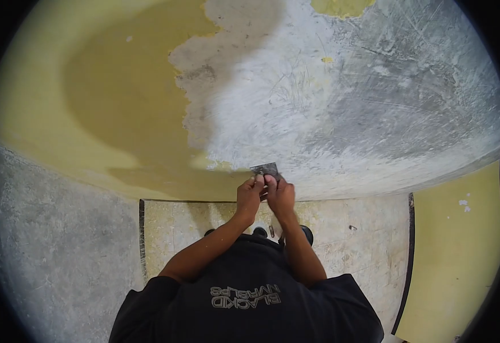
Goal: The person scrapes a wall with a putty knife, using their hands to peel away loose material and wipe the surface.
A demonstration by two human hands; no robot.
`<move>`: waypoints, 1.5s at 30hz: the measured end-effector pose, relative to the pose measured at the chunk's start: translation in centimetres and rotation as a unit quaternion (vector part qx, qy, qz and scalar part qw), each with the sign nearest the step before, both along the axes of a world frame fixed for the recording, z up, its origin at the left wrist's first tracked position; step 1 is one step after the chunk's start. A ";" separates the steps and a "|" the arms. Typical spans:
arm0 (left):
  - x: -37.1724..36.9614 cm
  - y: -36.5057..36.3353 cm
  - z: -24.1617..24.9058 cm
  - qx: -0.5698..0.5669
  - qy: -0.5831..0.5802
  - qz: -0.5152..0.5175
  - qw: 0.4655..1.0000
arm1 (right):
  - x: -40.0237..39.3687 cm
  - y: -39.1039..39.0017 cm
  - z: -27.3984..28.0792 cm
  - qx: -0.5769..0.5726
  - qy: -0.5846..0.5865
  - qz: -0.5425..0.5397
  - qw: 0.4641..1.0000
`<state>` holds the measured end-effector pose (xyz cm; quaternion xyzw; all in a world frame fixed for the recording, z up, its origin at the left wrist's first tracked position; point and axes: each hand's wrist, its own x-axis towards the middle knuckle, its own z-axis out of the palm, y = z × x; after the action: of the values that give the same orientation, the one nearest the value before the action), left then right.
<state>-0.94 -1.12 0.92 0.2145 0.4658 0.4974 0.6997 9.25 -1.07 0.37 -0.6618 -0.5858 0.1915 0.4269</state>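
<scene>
So over on the left of the frame there was a rough gray surface (61, 228), with yellow paint (118, 103) filling the upper left and ending in a ragged edge, plus a big shadow lying across it that made that part harder to read. Lower left of center, a dark strip (142, 234) bordered the speckled floor (370, 251). Around the middle, the left hand (249, 197) was clamped on the lower part of a flat gray blade (266, 168), right up by the wall. The right hand (282, 197) pinched it too, close beside the other, thumbs nearly together, probably to keep it steady and leave the upper edge free. Couldn't tell what the fingers behind it were doing. Forearms and the dark shirt (244, 326) blocked a good chunk of floor, bottom center. Further right, the scraped-looking gray-white patch (375, 97) took up the upper right, a small object (352, 227) lay on the floor below it, and a yellow panel (455, 251) sat lower right.
</scene>
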 end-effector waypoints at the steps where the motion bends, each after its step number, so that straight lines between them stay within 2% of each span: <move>1: -0.5 -0.6 -0.3 -0.002 0.000 -0.001 1.000 | 0.8 -0.5 0.4 -0.033 -0.080 -0.029 0.996; 3: -2.5 -1.4 -0.8 -0.024 0.057 -0.110 0.992 | 2.8 -1.0 0.7 -0.060 -0.200 -0.063 0.976; 4: -3.5 -1.1 -1.6 -0.024 0.054 -0.111 0.992 | 3.5 -0.9 1.7 -0.053 -0.244 -0.066 0.966; 6: -5.4 -0.5 -3.3 -0.030 0.082 -0.108 0.990 | 3.5 -0.7 3.3 -0.064 -0.279 -0.051 0.957; 8: -5.9 -0.3 -4.1 -0.011 0.043 -0.069 0.997 | 2.1 -0.3 3.9 -0.061 -0.328 -0.035 0.942; 10: -6.3 -0.3 -2.6 0.021 0.028 0.008 0.999 | 1.8 -0.6 4.6 -0.033 -0.346 -0.044 0.936; 12: -7.1 -0.8 -1.5 0.026 0.031 0.003 0.999 | 2.8 -1.2 5.4 -0.039 -0.392 -0.057 0.918; 17: -8.1 -1.4 -2.5 0.018 0.034 -0.003 0.999 | 1.3 -1.0 5.2 -0.051 -0.382 -0.037 0.922; 24: -7.9 -1.7 -1.9 0.010 0.009 -0.009 1.000 | 1.1 -1.4 4.7 -0.053 -0.409 -0.071 0.908; 32: -7.1 -2.3 -2.1 -0.003 -0.006 -0.037 0.999 | 1.7 -1.8 3.2 -0.028 -0.369 -0.086 0.925; 34: -6.9 -2.8 -2.3 -0.016 0.006 -0.051 0.999 | 1.8 -2.4 2.5 -0.055 -0.356 -0.088 0.929; 37: -7.1 -3.2 -1.9 -0.009 -0.004 -0.054 0.998 | 2.1 -1.8 2.3 -0.027 -0.369 -0.079 0.926; 45: -7.3 -3.5 -2.4 -0.011 0.014 -0.022 1.000 | 2.0 -0.9 1.7 -0.052 -0.376 -0.026 0.925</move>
<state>-8.25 -4.63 -1.44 0.2239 0.4759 0.4743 0.7060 11.24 -1.94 2.04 -0.7213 -0.6751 -0.0525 0.1457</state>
